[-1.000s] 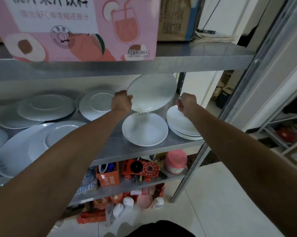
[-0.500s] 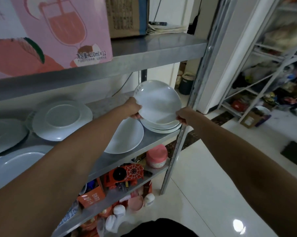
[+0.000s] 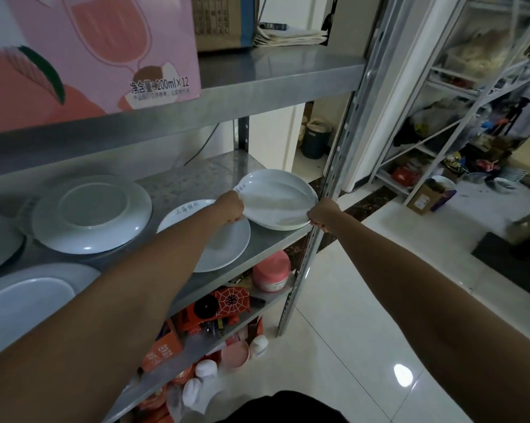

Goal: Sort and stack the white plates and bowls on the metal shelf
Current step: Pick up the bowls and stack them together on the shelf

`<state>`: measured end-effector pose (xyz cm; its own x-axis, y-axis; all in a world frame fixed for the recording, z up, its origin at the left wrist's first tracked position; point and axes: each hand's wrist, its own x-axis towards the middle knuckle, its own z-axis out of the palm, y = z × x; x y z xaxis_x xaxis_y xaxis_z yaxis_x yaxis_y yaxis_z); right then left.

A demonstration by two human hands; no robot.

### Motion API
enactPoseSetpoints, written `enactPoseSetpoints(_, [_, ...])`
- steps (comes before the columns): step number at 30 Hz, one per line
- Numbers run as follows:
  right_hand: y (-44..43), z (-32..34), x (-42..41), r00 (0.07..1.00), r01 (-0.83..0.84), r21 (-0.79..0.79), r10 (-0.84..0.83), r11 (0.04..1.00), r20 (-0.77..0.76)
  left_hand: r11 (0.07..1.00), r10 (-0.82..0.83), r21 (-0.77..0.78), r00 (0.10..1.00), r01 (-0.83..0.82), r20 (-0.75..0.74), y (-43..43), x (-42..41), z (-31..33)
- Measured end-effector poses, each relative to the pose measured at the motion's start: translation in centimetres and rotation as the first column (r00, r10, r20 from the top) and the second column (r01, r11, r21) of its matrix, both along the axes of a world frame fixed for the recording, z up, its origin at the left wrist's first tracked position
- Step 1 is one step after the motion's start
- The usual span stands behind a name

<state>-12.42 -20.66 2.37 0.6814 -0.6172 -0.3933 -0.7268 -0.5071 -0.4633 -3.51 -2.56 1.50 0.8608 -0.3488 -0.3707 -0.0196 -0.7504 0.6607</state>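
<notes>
Grips the white plate (image 3: 279,199) at both rims: left hand (image 3: 231,209) curled round the left edge, right hand (image 3: 323,215) curled round the right edge. Holds it at the right end of the metal shelf (image 3: 196,178), beside a second plate (image 3: 224,248) lying further left on that shelf.

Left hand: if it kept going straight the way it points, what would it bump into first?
The white plate whose rim the left hand grips; past it the way looks free, though depth is unclear.
</notes>
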Motion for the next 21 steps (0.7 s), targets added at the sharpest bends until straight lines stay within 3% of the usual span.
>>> enactPoseSetpoints(3, [0.2,0.0,0.2,0.998,0.037,-0.021,-0.036,0.999,0.053,1.000,-0.023,0.006,1.000,0.022,0.021,0.7,0.2,0.0])
enactPoseSetpoints(6, [1.1,0.7,0.2,0.998,0.029,-0.191,-0.017,0.981,0.065,1.000,-0.009,0.030,0.998,0.007,0.068,2.0,0.9,0.2])
enactPoseSetpoints(9, [2.1,1.7,1.1,0.994,0.000,-0.357,0.039,0.934,0.101,0.994,0.087,0.049,0.987,-0.094,0.132,4.0,2.1,0.3])
enactPoseSetpoints(11, [3.3,2.5,2.2,0.987,-0.031,-0.388,0.090,0.921,0.136,0.978,0.173,0.086,0.970,-0.189,0.168,5.9,2.6,0.4])
enactPoseSetpoints(16, [8.8,3.1,4.4,0.932,-0.301,-0.241,0.339,0.923,0.133,0.906,0.287,0.256,0.934,-0.337,0.213,11.8,2.5,-0.4])
enactPoseSetpoints(21, [14.0,0.3,5.1,0.841,-0.540,-0.189,0.516,0.820,-0.165,0.875,0.292,0.358,0.945,-0.326,0.147,15.5,0.7,-1.5])
